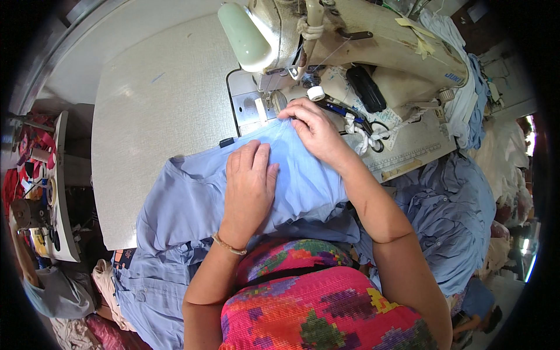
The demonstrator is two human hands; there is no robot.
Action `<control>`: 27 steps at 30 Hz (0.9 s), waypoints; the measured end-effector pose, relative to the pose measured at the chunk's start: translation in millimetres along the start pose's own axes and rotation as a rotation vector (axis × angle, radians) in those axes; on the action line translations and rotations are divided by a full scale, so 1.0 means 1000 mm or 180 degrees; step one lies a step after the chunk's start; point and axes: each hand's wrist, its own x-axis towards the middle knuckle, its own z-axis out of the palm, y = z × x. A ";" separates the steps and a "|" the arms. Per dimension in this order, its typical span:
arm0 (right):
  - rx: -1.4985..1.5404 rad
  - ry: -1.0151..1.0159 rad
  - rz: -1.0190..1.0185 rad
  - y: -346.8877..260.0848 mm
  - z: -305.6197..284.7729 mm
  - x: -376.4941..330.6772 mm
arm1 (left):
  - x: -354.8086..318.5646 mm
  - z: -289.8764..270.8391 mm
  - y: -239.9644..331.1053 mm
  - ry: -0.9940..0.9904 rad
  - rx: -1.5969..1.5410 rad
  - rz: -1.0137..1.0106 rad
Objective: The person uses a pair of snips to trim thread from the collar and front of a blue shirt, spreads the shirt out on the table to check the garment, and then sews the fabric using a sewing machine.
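A light blue garment (192, 195) lies spread over the table's near edge and hangs down toward my lap. Its upper edge runs up to the needle area of a sewing machine (350, 41). My right hand (312, 128) pinches the cloth's edge just right of the presser foot (274, 104). Flat on the fabric, to the left and nearer to me, rests my left hand (251, 175), fingers stretched out. A small dark label (226, 142) sits on the garment's edge left of that hand. The cloth under my right fingertips is partly hidden.
Scissors (376, 131) with cloth strips on them and a black case (366, 87) lie right of the needle. More blue garments (437, 216) pile at the right. At the far left, a shelf (64, 192) stands near another person's arm (23, 251).
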 end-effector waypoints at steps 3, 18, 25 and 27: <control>0.0120 0.0005 0.0035 -0.004 -0.001 0.001 | 0.009 -0.005 0.006 0.0043 -0.0044 0.0108; 0.0522 0.0236 0.0417 0.001 0.004 0.001 | 0.066 0.041 -0.016 -0.0070 -0.0389 0.0344; -0.0193 0.0184 0.0422 -0.009 -0.014 -0.003 | 0.064 0.038 -0.016 -0.0278 -0.0173 0.0309; -0.0852 0.0216 0.0386 -0.010 -0.028 -0.007 | 0.064 0.037 -0.017 -0.0296 -0.0296 0.0290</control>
